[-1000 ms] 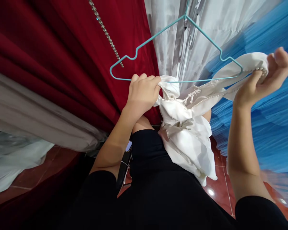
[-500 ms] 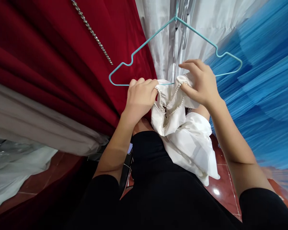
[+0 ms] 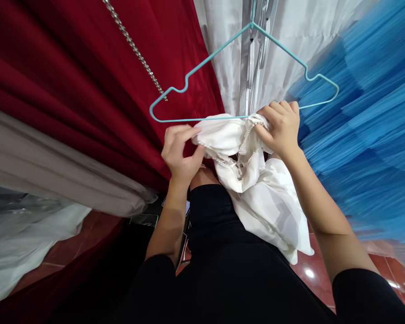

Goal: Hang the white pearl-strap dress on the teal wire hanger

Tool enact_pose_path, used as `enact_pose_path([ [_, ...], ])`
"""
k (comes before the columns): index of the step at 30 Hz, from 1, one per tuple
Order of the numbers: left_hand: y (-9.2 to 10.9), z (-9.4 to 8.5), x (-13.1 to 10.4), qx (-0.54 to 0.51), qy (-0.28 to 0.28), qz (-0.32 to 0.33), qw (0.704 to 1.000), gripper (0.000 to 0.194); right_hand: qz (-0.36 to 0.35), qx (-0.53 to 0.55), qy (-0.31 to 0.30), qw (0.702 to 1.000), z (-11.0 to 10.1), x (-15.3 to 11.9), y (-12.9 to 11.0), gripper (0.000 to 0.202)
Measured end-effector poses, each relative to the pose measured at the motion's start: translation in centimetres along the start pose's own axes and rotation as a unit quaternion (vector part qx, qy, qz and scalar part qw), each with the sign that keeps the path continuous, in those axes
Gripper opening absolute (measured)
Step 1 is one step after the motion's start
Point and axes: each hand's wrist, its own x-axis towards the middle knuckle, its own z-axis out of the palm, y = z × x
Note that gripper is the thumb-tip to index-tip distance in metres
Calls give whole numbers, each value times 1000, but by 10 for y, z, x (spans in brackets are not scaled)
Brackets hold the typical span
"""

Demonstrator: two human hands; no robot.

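Head view, looking down along my own arms. My left hand (image 3: pixel 178 153) pinches the left edge of the white garment (image 3: pixel 256 189) between thumb and fingers, just under the bottom bar of the teal wire hanger (image 3: pixel 243 67). My right hand (image 3: pixel 280 128) is closed on a bunched fold of the same cloth, with the pearl-beaded trim (image 3: pixel 246 139) running out from under its fingers, and sits against the bar near its middle. The top of the garment is gathered between the two hands at the bar; the rest hangs down over my dark-clothed legs toward the red tiled floor (image 3: pixel 310 270).

Change over the last second: my right hand, which held a beaded strap stretched far out to the right past the end of the hanger, has come in to the middle, so the strap is no longer drawn out but lies bunched with the bodice. My left hand, a closed fist on the cloth half a second ago, has loosened and shifted left into a fingertip pinch. In my judgement the cloth is being regathered at the bar rather than spread along it.

Surroundings: dark red fabric (image 3: pixel 70 76) with a silver beaded chain (image 3: pixel 135 47) hangs at the left, grey-white fabric (image 3: pixel 54 166) below it, pale sheer fabric (image 3: pixel 290 31) behind the hanger, and pleated blue fabric (image 3: pixel 367 121) at the right.
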Motion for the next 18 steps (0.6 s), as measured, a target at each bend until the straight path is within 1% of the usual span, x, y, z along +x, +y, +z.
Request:
enact_pose_path([
  [2, -4, -11, -15, -17, 44, -98, 994, 22, -1, 7, 11, 1000, 3, -2, -6, 37],
  [4, -11, -20, -19, -65, 73, -200, 975, 22, -1, 13, 18, 1000, 5, -3, -10, 37],
  [6, -24, -27, -11, -119, 123, -264, 949, 22, -1, 16, 21, 1000, 7, -4, -10, 36],
  [8, -40, -36, 10, -136, 184, -282, 932, 25, -3, 18, 23, 1000, 7, -3, -6, 37],
  [9, -48, -40, 23, -123, 210, -274, 930, 26, -5, 18, 23, 1000, 7, -3, -4, 37],
  [10, -55, -45, 38, -99, 224, -252, 936, 30, -7, 18, 24, 1000, 7, -2, -1, 37],
  [11, -60, -48, 53, -61, 234, -216, 946, 33, -9, 18, 25, 999, 6, -2, 1, 37],
  [12, -64, -51, 68, -25, 229, -183, 956, 34, -11, 19, 25, 999, 5, -2, 2, 37],
  [14, -65, -52, 94, 39, 188, -116, 975, 36, -10, 21, 22, 999, 3, -3, 3, 37],
  [15, -63, -50, 104, 61, 157, -84, 982, 37, -7, 21, 21, 1000, 2, -4, 2, 37],
  [17, -54, -41, 121, 86, 101, -12, 991, 40, 2, 23, 19, 1000, 1, -4, -1, 37],
  [18, -49, -36, 127, 87, 82, 24, 992, 41, 6, 24, 19, 1000, 1, -5, -2, 36],
])
